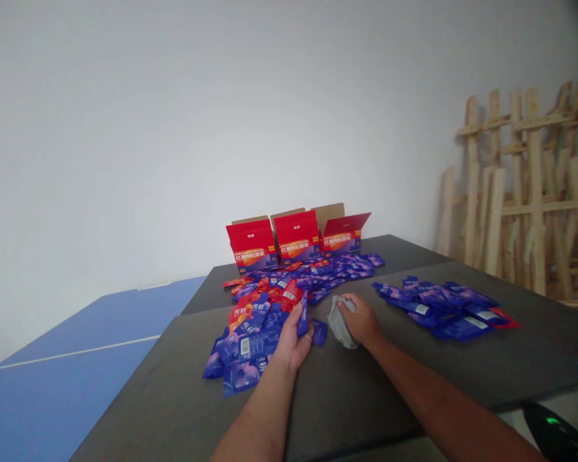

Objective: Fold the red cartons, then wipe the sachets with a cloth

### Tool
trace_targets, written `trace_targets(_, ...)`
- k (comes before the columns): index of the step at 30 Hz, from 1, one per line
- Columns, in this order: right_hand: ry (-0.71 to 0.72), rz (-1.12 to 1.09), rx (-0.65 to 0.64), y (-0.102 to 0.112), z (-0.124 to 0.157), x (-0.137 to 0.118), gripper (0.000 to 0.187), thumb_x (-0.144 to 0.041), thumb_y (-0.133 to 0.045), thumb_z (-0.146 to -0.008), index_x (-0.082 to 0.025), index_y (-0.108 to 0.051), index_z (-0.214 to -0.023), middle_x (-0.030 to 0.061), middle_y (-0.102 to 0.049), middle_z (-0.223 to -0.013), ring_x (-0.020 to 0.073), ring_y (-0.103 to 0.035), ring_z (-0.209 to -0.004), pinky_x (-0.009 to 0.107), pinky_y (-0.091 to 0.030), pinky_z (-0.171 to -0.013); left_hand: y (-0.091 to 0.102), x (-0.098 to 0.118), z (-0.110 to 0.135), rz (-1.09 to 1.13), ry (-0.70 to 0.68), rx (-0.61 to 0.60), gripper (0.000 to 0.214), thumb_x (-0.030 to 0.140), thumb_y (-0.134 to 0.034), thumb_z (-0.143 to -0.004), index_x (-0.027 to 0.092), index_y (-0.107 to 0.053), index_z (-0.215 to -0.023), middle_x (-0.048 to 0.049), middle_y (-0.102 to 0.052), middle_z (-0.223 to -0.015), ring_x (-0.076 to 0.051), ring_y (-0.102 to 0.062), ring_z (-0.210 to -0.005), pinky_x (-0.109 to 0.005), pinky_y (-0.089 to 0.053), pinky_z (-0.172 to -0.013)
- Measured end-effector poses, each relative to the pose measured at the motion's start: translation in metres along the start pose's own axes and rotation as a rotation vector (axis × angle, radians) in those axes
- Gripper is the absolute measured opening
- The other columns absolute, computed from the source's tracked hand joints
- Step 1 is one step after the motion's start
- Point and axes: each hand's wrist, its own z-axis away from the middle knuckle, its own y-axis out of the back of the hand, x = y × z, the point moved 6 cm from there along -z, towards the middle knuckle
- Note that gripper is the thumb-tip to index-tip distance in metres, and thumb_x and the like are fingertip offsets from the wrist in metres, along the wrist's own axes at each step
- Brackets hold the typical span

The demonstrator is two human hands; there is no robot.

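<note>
My left hand (293, 340) rests at the edge of a large pile of blue and purple sachets (243, 343), with a blue sachet (303, 314) standing up between its fingers. My right hand (360, 319) is closed over a crumpled grey cloth (341, 324), which touches the dark tabletop (356, 391). One loose blue sachet (320, 333) lies between my two hands. Farther right lies a second group of blue sachets (443, 311), out of reach of both hands' fingers. Several red sachets (262, 301) are mixed into the far part of the large pile.
Three open red cardboard cartons (293, 234) stand in a row at the far end of the dark table, against a white wall. A blue table (77, 346) stands to the left. Wooden slat frames (525, 192) lean on the wall at right. A dark device with a green light (553, 430) sits at lower right.
</note>
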Motion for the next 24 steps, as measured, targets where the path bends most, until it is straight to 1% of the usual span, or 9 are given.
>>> trace_targets(1,0.104,-0.017,-0.014,0.0,0.003,-0.009,0.021,-0.037,-0.051,-0.087,-0.021,-0.063,-0.092,0.006,-0.068,-0.09,0.021,-0.064,-0.086,0.035,-0.05,-0.079,0.003,0.003,-0.002,-0.014,-0.05,0.046,0.012,0.016,-0.067,-0.081,0.014,-0.062,-0.092,-0.0025,-0.064,-0.078,-0.008,-0.057,-0.059,-0.017,-0.044,-0.051)
trace_targets(3,0.329,-0.051,-0.069,-0.001,0.012,-0.028,0.017,-0.032,-0.052,-0.088,-0.021,-0.063,-0.094,0.0068,-0.068,-0.093,0.0204,-0.063,-0.089,0.035,-0.05,-0.082,0.004,0.004,-0.004,-0.05,-0.098,0.067,0.016,0.015,-0.067,-0.08,0.016,-0.063,-0.096,-0.0021,-0.066,-0.079,-0.01,-0.06,-0.062,-0.021,-0.05,-0.059)
trace_targets(6,0.631,-0.027,-0.223,-0.008,0.029,-0.051,0.016,-0.027,-0.052,-0.09,-0.021,-0.063,-0.099,0.0073,-0.068,-0.094,0.0195,-0.062,-0.09,0.035,-0.05,-0.083,0.0,0.002,-0.003,-0.094,-0.105,-0.006,0.024,0.018,-0.065,-0.082,0.018,-0.061,-0.106,-0.005,-0.069,-0.088,-0.014,-0.065,-0.069,-0.029,-0.053,-0.07)
trace_targets(9,0.793,0.092,-0.386,-0.02,0.041,-0.059,0.017,-0.026,-0.052,-0.09,-0.021,-0.066,-0.098,0.0065,-0.07,-0.095,0.0186,-0.062,-0.088,0.034,-0.048,-0.08,-0.005,-0.004,0.0,-0.119,-0.05,-0.08,0.027,0.029,-0.064,-0.084,0.018,-0.06,-0.109,-0.008,-0.07,-0.094,-0.018,-0.067,-0.078,-0.032,-0.053,-0.075)
trace_targets(11,0.813,0.16,-0.423,-0.024,0.042,-0.057,0.017,-0.026,-0.053,-0.088,-0.021,-0.067,-0.098,0.0061,-0.07,-0.097,0.0184,-0.061,-0.087,0.033,-0.046,-0.079,-0.007,-0.008,0.002,-0.145,-0.026,-0.109,0.031,0.035,-0.067,-0.082,0.018,-0.06,-0.108,-0.0082,-0.07,-0.095,-0.02,-0.068,-0.082,-0.032,-0.053,-0.077)
trace_targets(16,0.775,0.27,-0.347,-0.023,0.035,-0.045,0.022,-0.023,-0.055,-0.086,-0.021,-0.067,-0.104,0.0072,-0.07,-0.101,0.0192,-0.059,-0.089,0.033,-0.044,-0.08,-0.012,-0.011,0.007,-0.214,-0.046,-0.159,0.031,0.034,-0.072,-0.078,0.017,-0.062,-0.102,-0.0073,-0.07,-0.089,-0.021,-0.068,-0.086,-0.031,-0.051,-0.079)
trace_targets(18,0.738,0.306,-0.322,-0.022,0.031,-0.041,0.023,-0.023,-0.055,-0.086,-0.021,-0.067,-0.106,0.0075,-0.069,-0.102,0.02,-0.059,-0.09,0.033,-0.043,-0.08,-0.014,-0.012,0.009,-0.241,-0.047,-0.179,0.029,0.032,-0.072,-0.078,0.016,-0.063,-0.1,-0.0074,-0.07,-0.089,-0.021,-0.068,-0.086,-0.03,-0.051,-0.079)
trace_targets(22,0.642,0.349,-0.273,-0.019,0.024,-0.033,0.024,-0.022,-0.055,-0.086,-0.021,-0.067,-0.106,0.0082,-0.069,-0.103,0.0216,-0.059,-0.092,0.035,-0.044,-0.081,-0.018,-0.017,0.01,-0.277,-0.017,-0.241,0.031,0.032,-0.07,-0.08,0.015,-0.065,-0.104,-0.0097,-0.07,-0.097,-0.021,-0.068,-0.088,-0.03,-0.051,-0.08)
trace_targets(24,0.59,0.35,-0.236,-0.017,0.019,-0.028,0.024,-0.022,-0.053,-0.088,-0.02,-0.066,-0.107,0.0087,-0.069,-0.102,0.0217,-0.06,-0.092,0.035,-0.045,-0.082,-0.017,-0.018,0.009,-0.273,-0.003,-0.243,0.03,0.031,-0.07,-0.08,0.015,-0.065,-0.105,-0.0099,-0.07,-0.098,-0.02,-0.068,-0.087,-0.03,-0.052,-0.081)
